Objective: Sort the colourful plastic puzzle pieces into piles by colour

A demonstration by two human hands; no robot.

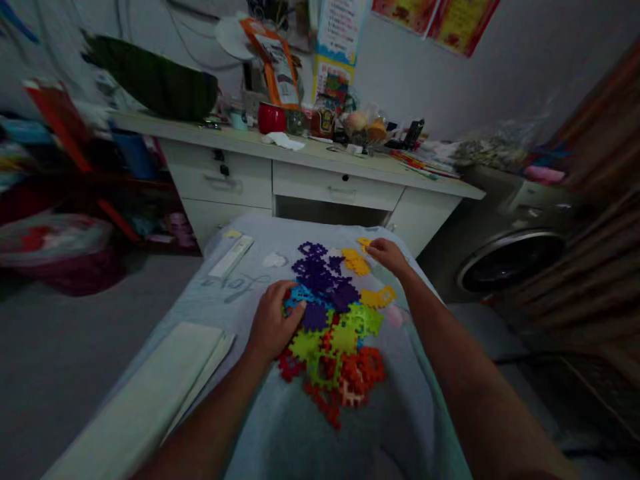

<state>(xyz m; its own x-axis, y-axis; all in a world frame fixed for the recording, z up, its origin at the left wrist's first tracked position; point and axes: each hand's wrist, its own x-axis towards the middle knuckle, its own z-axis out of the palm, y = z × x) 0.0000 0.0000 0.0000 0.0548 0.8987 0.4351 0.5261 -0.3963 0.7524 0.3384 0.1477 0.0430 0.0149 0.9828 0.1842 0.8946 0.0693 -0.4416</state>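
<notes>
In the head view, the left hand [274, 319] is resting at the left edge of a pile of plastic pieces, its thumb standing apart from the fingers and the gap between them opening onto the blue pieces [300, 293]; I cannot tell whether it is pressing on any of them. The right hand [384, 253] is reaching to the far right edge of the pile, its fingers curling close together and their tips meeting a small yellow piece [363, 243]; I cannot tell whether they are pinching it. More yellow pieces [355, 262] are lying just below that hand. The purple pieces [313, 272] are filling the far part of the pile, the green pieces [345, 339] are spreading across its middle, and the orange pieces [371, 363] are lying nearest the person. All of these are sitting on a cloth-covered table [195, 310]. A white strip [231, 257] is lying near the far left corner, and a folded pale sheet [145, 393] is lying left of the left forearm. Beyond, a white cabinet [225, 177] is standing against the wall, with a washing machine [493, 230] standing at its right
</notes>
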